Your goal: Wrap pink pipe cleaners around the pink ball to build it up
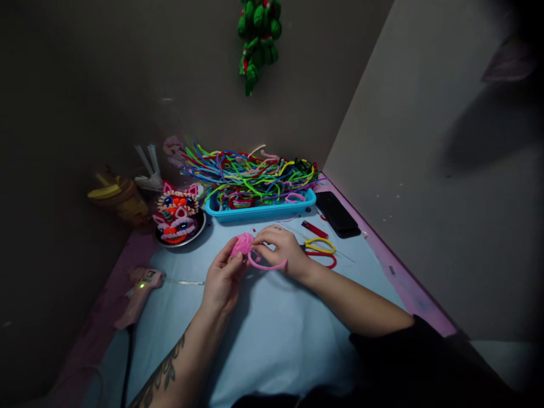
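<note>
Between my two hands is a pink coil of pipe cleaner (243, 243), wound into a rounded shape, with a loose pink end (267, 266) curving out below my right fingers. My left hand (224, 277) grips the coil from the left, thumb in front and fingers behind. At the coil's right side, the fingertips of my right hand (283, 249) pinch together where the strand leaves it; the exact pinch point is partly hidden. Scissors (321, 245) with yellow and red handles lie just beyond my right hand, beside a red lighter (315, 229).
A blue tray (263, 212) heaped with colourful pipe cleaners stands at the back. Left are a metal bowl (199, 229) of finished pipe-cleaner faces, a brown cup (127, 201) and a hot glue gun (142, 294) with a lit green light and cord. A black phone (338, 214) lies right.
</note>
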`<action>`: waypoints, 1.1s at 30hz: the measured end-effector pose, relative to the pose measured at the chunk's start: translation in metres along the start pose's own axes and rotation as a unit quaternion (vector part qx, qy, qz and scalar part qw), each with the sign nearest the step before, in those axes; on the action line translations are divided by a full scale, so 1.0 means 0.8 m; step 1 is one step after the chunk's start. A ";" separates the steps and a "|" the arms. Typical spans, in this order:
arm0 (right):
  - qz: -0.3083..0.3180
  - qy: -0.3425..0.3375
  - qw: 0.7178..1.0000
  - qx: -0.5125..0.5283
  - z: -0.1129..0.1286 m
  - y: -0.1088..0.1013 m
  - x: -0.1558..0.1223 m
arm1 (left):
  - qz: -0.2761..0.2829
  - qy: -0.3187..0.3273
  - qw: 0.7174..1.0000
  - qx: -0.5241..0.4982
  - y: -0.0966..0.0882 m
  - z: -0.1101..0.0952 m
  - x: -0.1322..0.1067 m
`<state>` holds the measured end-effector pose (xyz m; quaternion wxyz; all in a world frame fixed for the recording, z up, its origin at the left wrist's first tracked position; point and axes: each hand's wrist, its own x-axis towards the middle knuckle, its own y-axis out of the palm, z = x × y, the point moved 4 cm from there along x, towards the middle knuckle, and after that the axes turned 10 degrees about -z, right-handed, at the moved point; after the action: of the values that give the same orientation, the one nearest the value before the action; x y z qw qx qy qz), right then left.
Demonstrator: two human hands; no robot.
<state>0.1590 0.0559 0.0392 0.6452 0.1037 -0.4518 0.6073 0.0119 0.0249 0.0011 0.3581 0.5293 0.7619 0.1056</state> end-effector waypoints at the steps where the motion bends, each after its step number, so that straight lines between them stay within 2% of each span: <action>1: 0.001 0.009 1.000 -0.004 0.000 0.000 0.000 | 0.000 -0.001 1.000 -0.001 0.001 -0.001 -0.001; 6: -0.004 0.033 0.999 -0.009 0.002 -0.001 0.002 | 0.004 -0.011 1.000 -0.009 0.004 -0.002 -0.003; 11: -0.061 0.042 0.997 -0.021 0.002 -0.001 -0.005 | 0.009 -0.016 1.000 -0.021 0.001 0.000 0.000; 18: -0.092 0.122 0.988 0.020 0.000 0.012 -0.020 | 0.008 -0.019 0.999 -0.042 -0.003 0.006 0.008; 21: -0.082 0.157 0.983 0.055 0.002 0.016 -0.023 | 0.000 -0.016 0.999 -0.029 -0.007 0.007 0.011; 26: -0.048 0.175 0.980 0.081 0.009 0.021 -0.026 | 0.001 0.011 0.999 -0.034 -0.011 0.004 0.015; 33: -0.060 0.285 0.952 0.090 -0.002 0.022 -0.028 | 0.010 0.041 0.999 0.029 -0.008 0.005 0.010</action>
<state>0.1477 0.0460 0.0153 0.7704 0.0110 -0.1855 0.6099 0.0083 0.0284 -0.0088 0.3097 0.5421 0.7735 0.1089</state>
